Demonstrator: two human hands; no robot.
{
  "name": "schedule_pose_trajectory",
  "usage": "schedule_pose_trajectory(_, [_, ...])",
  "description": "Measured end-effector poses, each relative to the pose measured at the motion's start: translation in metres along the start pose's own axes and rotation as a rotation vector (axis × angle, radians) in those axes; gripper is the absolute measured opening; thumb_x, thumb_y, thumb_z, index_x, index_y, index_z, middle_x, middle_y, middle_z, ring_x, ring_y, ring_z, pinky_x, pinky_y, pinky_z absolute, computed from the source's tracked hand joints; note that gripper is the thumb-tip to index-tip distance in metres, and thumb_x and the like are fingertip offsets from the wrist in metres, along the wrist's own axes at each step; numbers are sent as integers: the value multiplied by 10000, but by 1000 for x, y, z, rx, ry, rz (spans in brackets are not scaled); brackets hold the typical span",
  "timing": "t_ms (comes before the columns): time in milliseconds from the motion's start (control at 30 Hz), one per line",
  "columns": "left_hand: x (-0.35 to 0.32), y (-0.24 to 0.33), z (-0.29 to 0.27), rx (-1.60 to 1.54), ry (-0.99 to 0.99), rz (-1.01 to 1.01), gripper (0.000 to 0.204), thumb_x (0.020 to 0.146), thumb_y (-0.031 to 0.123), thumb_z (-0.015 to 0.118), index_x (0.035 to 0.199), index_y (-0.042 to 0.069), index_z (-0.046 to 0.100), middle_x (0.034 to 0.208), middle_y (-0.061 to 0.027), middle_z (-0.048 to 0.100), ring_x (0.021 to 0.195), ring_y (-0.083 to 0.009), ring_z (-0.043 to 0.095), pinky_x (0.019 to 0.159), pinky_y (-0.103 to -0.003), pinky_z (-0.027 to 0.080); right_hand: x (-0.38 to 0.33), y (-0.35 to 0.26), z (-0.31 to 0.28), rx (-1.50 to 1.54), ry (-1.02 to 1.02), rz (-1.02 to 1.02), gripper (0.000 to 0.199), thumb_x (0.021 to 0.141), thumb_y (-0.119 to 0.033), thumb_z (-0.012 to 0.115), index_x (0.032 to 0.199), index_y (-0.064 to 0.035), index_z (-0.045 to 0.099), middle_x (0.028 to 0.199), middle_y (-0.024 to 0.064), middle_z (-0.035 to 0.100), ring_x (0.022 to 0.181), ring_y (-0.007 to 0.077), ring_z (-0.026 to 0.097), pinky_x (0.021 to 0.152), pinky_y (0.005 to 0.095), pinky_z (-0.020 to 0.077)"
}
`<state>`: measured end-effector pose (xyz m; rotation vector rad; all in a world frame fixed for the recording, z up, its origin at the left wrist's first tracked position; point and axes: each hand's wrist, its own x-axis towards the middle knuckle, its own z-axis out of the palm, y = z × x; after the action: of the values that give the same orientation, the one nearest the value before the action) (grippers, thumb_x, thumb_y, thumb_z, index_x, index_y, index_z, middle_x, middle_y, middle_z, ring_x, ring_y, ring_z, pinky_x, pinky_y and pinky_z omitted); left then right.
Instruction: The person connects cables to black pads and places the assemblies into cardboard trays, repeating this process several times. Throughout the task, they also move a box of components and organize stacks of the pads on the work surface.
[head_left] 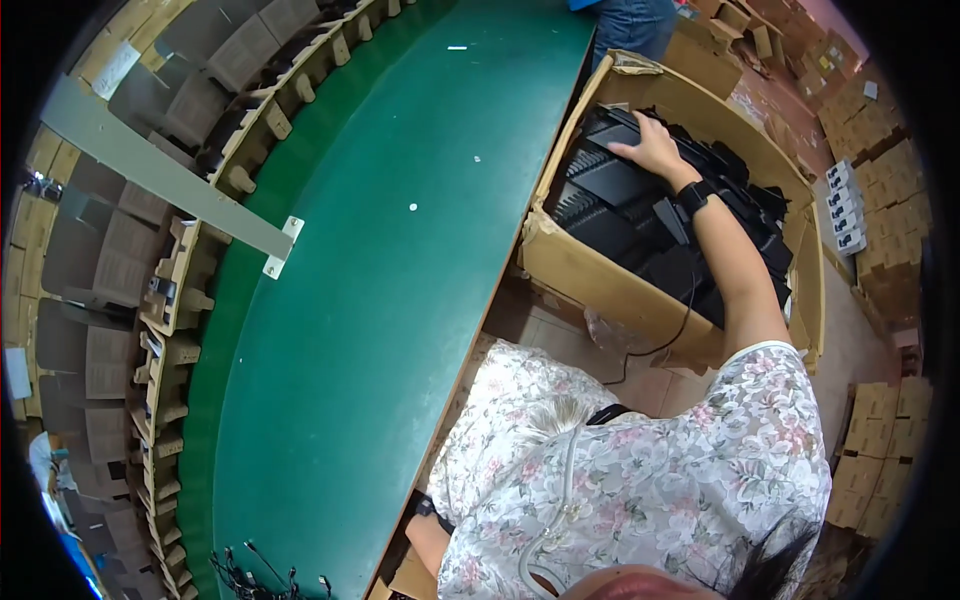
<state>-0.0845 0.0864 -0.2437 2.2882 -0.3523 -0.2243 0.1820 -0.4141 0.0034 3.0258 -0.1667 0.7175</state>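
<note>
My right hand (655, 150), with a black watch on its wrist, reaches into a large open cardboard box (600, 290). Its thumb and fingers are spread over a heap of flat black plastic devices (610, 175), some with slotted vents. The fingertips lie at or just above one device; exact contact is hard to make out. Down at the table's near edge, my left forearm (428, 545) shows beside my lap, with something black at the wrist. The fingers of that hand are hidden.
A long green table (380, 250) runs along my left, with black cables (265, 580) at its near end. A metal post (180, 175) and a cardboard-lined rack (170, 300) stand beyond. Stacked cartons (880, 190) line the right. Another person's jeans (635, 28) show at the far end.
</note>
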Motion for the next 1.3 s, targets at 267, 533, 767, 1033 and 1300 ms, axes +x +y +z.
schedule_pose_trajectory(267, [-89,28,-14,293,241,-369,190,853,100,504,999,17,591,926,-199,618,824,-387,581,805,-420,462,7,9,39,-222,-306,73,719,648,-421,696,1246,-91,473,1110,215,516,1045,382,501,882,442,435])
schedule_pose_trajectory(533, [-90,141,-52,216,301,-489,179,849,108,530,981,35,627,908,-191,636,837,-378,598,780,-417,477,15,67,43,-97,-344,-70,574,695,-343,691,1213,-204,487,1043,185,523,1013,385,508,803,472,442])
schedule_pose_trajectory(767, [-63,192,-102,-317,226,-342,216,884,49,502,1071,24,607,981,-149,653,879,-253,648,752,-329,516,-4,78,29,-59,-251,-82,518,709,-326,693,1175,-195,510,1057,169,521,1005,359,507,816,440,427])
schedule_pose_trajectory(1033, [-21,178,-132,-428,407,-258,217,889,-8,481,1076,2,591,975,-129,646,878,-180,643,748,-270,512,-8,64,-57,264,-134,-71,453,777,-210,670,1200,-150,517,1123,144,523,1086,317,487,905,382,401])
schedule_pose_trajectory(1300, [56,161,-129,-430,367,-78,341,875,43,533,1210,21,471,1172,-129,534,1012,-203,579,814,-288,487,2,-48,-150,614,-48,-303,431,841,-116,599,1242,-27,467,1171,74,520,1073,171,492,922,301,387])
